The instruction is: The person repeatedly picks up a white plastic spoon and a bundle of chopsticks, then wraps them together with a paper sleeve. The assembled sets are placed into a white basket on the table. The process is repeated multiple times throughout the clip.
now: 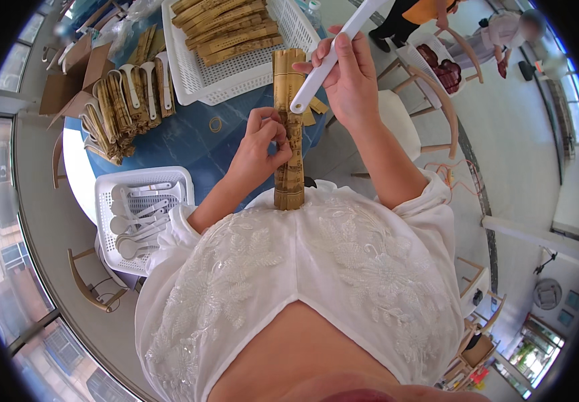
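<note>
White spoons are seen heaped in a white basket (105,184) at the left; the left hand (260,144) is pinched on a rolled bamboo mat (289,134), held upright against the body over the blue table (195,141); a white spoon (326,60) is gripped in the closed right hand (351,80), its bowl touching the roll

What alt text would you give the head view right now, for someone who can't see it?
Seen from above, a person's left hand grips a rolled bamboo-slip bundle upright against their body while the right hand holds a white plastic spoon to it. White baskets of spoons and bundles sit on a blue table.
</note>
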The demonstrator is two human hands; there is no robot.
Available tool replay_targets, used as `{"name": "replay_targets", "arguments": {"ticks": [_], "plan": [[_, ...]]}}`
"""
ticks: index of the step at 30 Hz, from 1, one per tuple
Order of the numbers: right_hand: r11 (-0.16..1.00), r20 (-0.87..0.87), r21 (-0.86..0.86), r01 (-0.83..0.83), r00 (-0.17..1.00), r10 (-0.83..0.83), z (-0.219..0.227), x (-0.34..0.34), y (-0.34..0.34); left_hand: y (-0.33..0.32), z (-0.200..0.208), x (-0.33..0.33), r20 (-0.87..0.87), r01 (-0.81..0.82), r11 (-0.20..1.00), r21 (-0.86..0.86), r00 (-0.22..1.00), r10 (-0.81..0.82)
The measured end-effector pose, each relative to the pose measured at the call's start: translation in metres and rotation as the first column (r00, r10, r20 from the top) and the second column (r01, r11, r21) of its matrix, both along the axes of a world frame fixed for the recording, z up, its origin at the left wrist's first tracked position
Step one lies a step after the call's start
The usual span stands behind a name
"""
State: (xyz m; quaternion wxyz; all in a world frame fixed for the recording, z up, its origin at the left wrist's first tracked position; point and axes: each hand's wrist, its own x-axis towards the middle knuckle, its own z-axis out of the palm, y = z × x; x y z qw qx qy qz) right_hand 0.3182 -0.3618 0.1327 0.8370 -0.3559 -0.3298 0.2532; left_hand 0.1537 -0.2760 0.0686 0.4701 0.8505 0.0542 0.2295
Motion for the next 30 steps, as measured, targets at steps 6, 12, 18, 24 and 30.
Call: {"name": "replay_targets", "arguments": {"ticks": [6, 12, 18, 24, 30], "plan": [[0.966, -0.025, -0.106, -0.238, 0.971, 0.236, -0.003, -0.028, 0.042, 0.005, 0.009, -0.026, 0.001, -0.172, 0.985, -0.028, 0.985, 0.172], [0.930, 0.152, -0.206, -0.303, 0.929, 0.336, 0.012, -0.040, 0.074, 0.011, 0.017, -0.041, 0.066, -0.310, 0.950, 0.044, 0.950, 0.306], [0.915, 0.213, -0.262, -0.306, 0.906, 0.365, 0.019, -0.041, 0.085, 0.010, 0.025, -0.046, 0.146, -0.365, 0.931, -0.004, 0.921, 0.362], [0.933, 0.386, -0.333, -0.134, 0.884, 0.265, 0.013, -0.048, 0.082, 0.007, 0.027, -0.047, 0.139, -0.364, 0.931, -0.028, 0.921, 0.365], [0.890, 0.392, -0.450, -0.072, 0.880, 0.269, 0.019, -0.046, 0.072, 0.003, 0.027, -0.045, 0.173, -0.365, 0.931, -0.017, 0.916, 0.363]]}}
